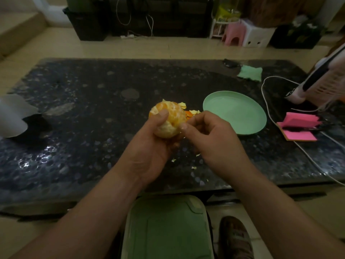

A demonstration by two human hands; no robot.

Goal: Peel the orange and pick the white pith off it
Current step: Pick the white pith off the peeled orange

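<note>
A peeled orange (172,119) with white pith on its segments is held above the dark table. My left hand (149,146) grips it from below and the left, thumb across its top. My right hand (211,139) is at the orange's right side, thumb and fingers pinched together against its surface; what they pinch is too small to make out. Torn peel pieces (193,111) lie on the table just behind the orange, and small scraps (194,167) lie under my hands.
A green plate (248,126) sits right of the hands on the dark speckled table (84,128). Pink sticky notes (298,128), a white cable (265,107) and a fan base are at the right. A green cloth (250,72) lies farther back. A green stool (166,228) stands under me.
</note>
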